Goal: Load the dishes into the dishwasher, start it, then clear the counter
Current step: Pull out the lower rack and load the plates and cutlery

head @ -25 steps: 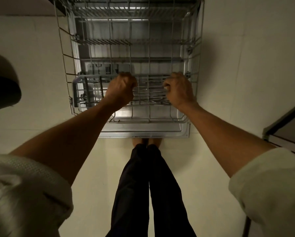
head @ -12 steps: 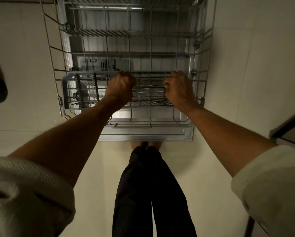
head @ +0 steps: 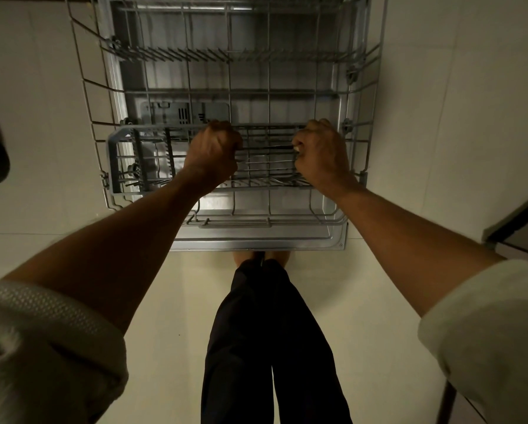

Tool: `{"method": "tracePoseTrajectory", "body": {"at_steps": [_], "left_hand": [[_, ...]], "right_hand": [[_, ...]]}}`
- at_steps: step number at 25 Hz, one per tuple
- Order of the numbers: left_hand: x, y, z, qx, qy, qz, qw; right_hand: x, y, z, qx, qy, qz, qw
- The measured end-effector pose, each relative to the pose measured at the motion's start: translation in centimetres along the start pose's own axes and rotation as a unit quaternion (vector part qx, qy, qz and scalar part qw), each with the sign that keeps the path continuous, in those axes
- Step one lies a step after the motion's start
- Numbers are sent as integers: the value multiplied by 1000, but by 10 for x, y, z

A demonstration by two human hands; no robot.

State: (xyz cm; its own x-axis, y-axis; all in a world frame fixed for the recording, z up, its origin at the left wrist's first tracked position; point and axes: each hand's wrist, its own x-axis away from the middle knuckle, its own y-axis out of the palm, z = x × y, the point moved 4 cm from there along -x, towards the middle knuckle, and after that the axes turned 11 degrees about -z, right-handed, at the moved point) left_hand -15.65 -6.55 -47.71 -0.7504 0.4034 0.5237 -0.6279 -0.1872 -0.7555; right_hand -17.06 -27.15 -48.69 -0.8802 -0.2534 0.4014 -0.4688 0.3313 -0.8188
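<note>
Head view: left hand [head: 212, 154] and right hand [head: 322, 153] each curl tightly round the upper wire rack [head: 268, 131], pulled out over the open dishwasher door [head: 256, 241]. Between and beyond both hands the racks hold no dishes I can make out. Loading, starting and bench clearing seem still ahead.

The cutlery tray [head: 140, 160], gripped by both hands, has slid slightly further out over the open dishwasher door [head: 256, 237].
</note>
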Motion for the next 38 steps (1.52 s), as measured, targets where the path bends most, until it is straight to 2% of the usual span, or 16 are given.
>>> {"method": "tracePoseTrajectory", "body": {"at_steps": [16, 25, 34, 38], "left_hand": [[1, 3, -8, 3, 11, 0, 1000], [0, 5, -12, -5, 4, -12, 1000], [-1, 8, -9, -11, 7, -5, 1000], [1, 7, -9, -3, 22, 2, 1000]], "right_hand": [[-2, 3, -5, 31, -35, 22, 999], [2, 14, -3, -27, -15, -8, 1000], [2, 14, -2, -4, 17, -57, 998], [4, 7, -4, 2, 14, -48, 999]]}}
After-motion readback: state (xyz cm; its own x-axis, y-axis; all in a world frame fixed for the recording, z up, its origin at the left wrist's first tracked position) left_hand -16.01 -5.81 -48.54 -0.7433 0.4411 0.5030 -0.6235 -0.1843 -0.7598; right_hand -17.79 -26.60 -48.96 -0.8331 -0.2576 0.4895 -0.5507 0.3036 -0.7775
